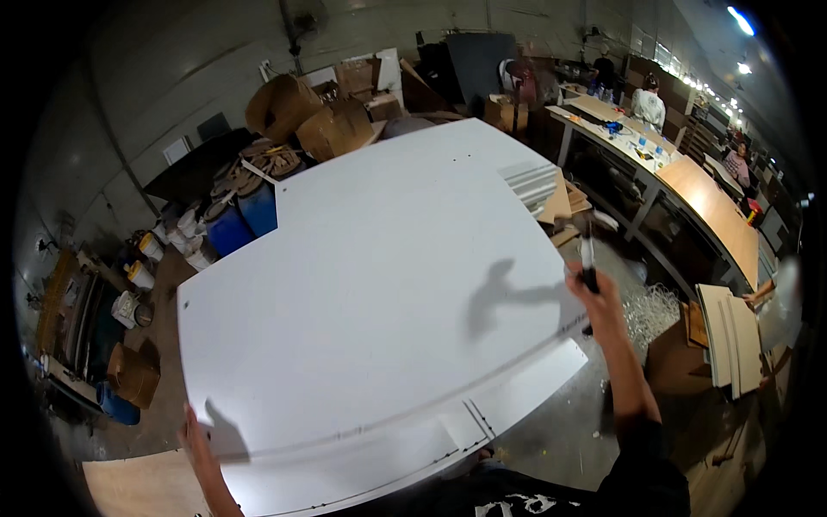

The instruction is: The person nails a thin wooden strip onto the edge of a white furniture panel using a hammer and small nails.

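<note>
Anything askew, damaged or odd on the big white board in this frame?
The large white board looks intact. Its near strip, beyond a long groove, sits slightly offset, as if partly cut. The right hand holds a blurred dark tool; the left hand rests at the near-left edge.

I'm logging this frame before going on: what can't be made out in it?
- Head view: the tool in the right hand is motion-blurred; its kind and tip are unclear.
- Left hand: its fingers are hidden behind the edge of the white panel.
- What supports the panel is covered by the panel itself.
- The people at the long benches, upper right, are too small to show what they handle.
</note>
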`<state>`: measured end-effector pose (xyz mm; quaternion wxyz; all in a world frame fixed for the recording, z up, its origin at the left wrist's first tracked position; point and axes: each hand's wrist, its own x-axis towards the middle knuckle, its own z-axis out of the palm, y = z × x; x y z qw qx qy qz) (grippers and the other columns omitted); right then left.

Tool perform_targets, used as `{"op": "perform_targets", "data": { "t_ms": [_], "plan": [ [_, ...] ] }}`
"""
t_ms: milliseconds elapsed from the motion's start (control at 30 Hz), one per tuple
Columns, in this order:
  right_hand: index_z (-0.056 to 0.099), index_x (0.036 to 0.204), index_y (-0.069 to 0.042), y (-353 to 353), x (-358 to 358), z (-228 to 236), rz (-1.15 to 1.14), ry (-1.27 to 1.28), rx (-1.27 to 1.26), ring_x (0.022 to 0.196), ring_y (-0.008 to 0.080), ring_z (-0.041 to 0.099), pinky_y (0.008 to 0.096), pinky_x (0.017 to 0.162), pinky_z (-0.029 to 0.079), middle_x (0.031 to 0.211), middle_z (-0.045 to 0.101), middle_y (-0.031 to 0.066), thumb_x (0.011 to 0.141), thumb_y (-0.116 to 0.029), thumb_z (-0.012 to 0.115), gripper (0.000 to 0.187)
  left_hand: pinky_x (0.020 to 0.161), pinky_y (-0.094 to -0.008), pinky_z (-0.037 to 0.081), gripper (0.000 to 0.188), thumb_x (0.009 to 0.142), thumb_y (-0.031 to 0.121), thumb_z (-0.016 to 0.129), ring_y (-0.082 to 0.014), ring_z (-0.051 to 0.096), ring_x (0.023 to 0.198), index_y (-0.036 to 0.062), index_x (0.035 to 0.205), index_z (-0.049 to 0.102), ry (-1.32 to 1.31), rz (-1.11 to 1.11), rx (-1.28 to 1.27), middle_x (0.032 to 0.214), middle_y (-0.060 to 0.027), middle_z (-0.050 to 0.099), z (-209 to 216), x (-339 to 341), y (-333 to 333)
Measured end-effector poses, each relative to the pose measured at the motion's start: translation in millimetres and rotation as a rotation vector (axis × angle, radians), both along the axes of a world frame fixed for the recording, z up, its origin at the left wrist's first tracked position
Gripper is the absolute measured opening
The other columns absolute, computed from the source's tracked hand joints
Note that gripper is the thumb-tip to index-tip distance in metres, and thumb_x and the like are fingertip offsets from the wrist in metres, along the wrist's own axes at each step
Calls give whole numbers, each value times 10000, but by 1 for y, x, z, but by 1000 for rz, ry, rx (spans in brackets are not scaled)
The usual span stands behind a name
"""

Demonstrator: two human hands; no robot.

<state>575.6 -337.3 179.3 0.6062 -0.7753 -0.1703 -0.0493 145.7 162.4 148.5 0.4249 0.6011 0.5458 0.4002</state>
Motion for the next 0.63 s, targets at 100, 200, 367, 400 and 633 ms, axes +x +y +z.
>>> {"op": "perform_targets", "data": {
  "t_ms": [100,200,367,400,633],
  "plan": [
    [655,941,-10,8,94,3,13,-84,9,662,43,436,233,566,319,716,506,-67,864,-184,684,192,825,-356,468,745,855,576,635,-204,545,956,-42,1252,512,94,-24,-63,1028,-122,577,29,83,3],
    [656,910,-21,8,174,8,-40,-43,9,629,53,424,242,551,305,696,503,-70,864,-199,679,185,823,-338,457,704,860,561,634,-186,542,967,-40,1219,562,-28,-259,54,1052,-112,590,41,153,19],
    [643,848,-20,21,252,-7,-59,71,163,678,74,467,278,608,348,727,552,-18,882,-228,654,211,840,-325,446,604,917,511,587,-169,541,997,-41,1159,619,86,-501,-74,1120,-109,603,52,174,27],
    [639,863,-9,23,251,-16,-132,22,114,705,90,479,292,629,356,748,562,2,907,-223,631,218,848,-323,445,592,931,502,572,-167,541,1008,-43,1158,622,38,-477,-35,1132,-110,604,46,176,15],
    [634,1055,-35,35,326,-37,-455,-251,292,880,121,579,281,822,440,926,668,44,970,-273,578,259,1143,-340,176,795,899,576,579,-247,355,1368,-23,1402,435,-554,-118,285,1402,-108,499,-48,262,5]
  ]
}}
